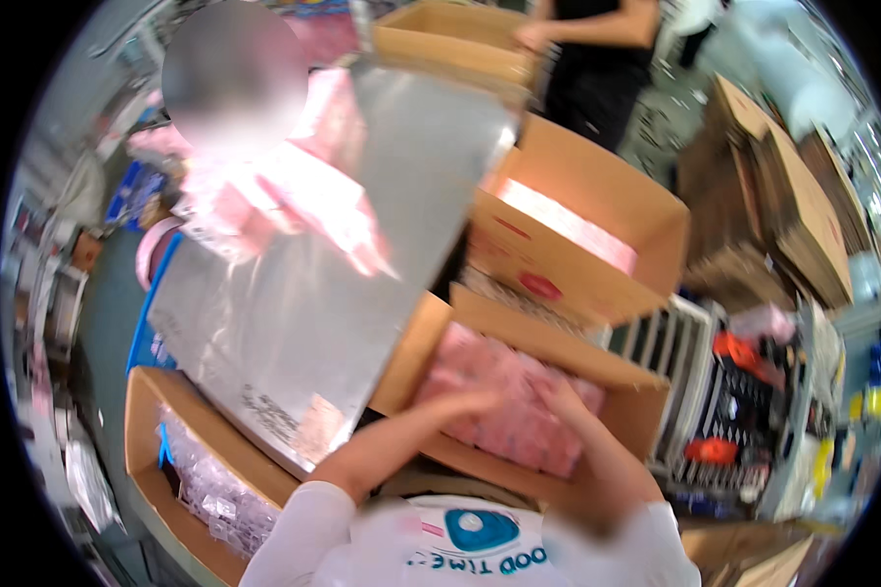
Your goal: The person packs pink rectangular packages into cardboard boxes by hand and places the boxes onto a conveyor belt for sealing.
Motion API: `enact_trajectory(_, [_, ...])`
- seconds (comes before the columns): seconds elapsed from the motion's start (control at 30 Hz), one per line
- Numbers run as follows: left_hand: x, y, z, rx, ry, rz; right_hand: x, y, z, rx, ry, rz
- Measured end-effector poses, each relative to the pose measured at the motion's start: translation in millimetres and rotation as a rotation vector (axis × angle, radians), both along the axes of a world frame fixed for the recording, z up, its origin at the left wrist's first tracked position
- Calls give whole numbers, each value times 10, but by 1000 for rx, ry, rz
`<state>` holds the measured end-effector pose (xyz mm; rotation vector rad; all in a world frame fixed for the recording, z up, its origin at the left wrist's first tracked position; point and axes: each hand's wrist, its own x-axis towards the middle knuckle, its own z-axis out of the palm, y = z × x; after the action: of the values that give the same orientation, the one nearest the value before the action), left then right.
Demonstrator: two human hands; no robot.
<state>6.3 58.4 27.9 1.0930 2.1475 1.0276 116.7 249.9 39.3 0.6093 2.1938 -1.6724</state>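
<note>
Both my hands reach into an open cardboard box (pixel 646 430) right in front of me. Pink packs (pixel 460 362), packed side by side, fill it; motion blur hides their exact kind. My left hand (pixel 477 399) lies over the left part of the packs, fingers stretched out and pointing right. From the right comes my right hand (pixel 555 393), its fingers extended over the middle of the packs, a short way from the left. Both look open, with nothing visible held in them, though the fingertips are blurred.
Left of the box stands a metal table (pixel 294 303); a person in pink (pixel 235 196) leans over it. Beyond sits another open carton (pixel 578 284) with pink contents. A carton of clear plastic pieces (pixel 225 499) is at lower left. Flattened cartons (pixel 783 196) stand right; a co-worker (pixel 597 68) is behind.
</note>
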Motion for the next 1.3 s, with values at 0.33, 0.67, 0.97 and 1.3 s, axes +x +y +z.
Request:
enact_trajectory(0.33, [-3047,-2539,1917,54,355,576,-2486,-1646,1787,511,665,476])
enact_trajectory(0.67, [-4574,-4870,1863,-678,536,507,-4130,-1363,1738,641,319,609])
enact_trajectory(0.97, [-5482,-4110,1621,-432,294,807,-6902,-1832,1272,1114,312,221])
enact_trajectory(1.3, [-2481,-4069,1725,-480,142,896,-3873,-1990,1490,1073,346,417])
